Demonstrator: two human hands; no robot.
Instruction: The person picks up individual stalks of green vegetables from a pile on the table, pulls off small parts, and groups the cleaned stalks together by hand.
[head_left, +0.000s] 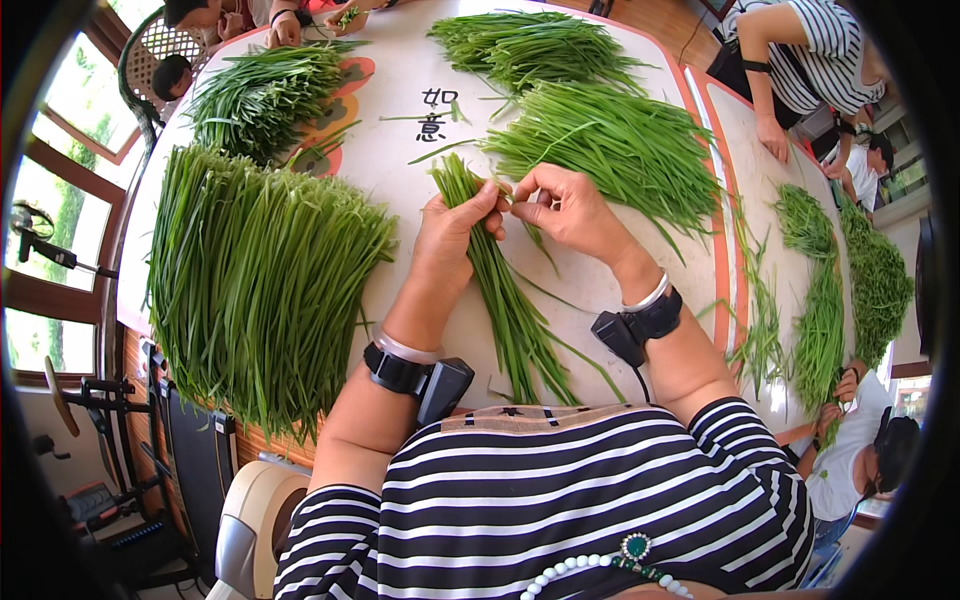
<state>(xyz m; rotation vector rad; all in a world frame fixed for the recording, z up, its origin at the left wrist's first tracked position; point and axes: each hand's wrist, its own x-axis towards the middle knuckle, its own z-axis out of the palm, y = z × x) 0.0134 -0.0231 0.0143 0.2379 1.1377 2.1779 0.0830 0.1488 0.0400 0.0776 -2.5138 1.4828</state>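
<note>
My left hand (455,235) is wrapped round a bunch of garlic chives (510,320), thumb on top, its pale cut ends toward the far side of the table and its leaf tips toward me. Close against that thumb, my right hand (570,210) is closed in a pinch on what looks like a thin garlic chive leaf at the bunch's edge; the fingertips partly hide it. Left of my left forearm lies a big, neatly lined-up pile of garlic chives (265,290). Beyond my right hand is another loose pile (610,150).
More chive heaps (265,95) (535,45) lie at the table's far side. The pale table (410,180) has a printed pattern and scattered leaves. On the right, a second table (780,270) carries more greens, with people around it. Exercise equipment (120,450) stands at the lower left.
</note>
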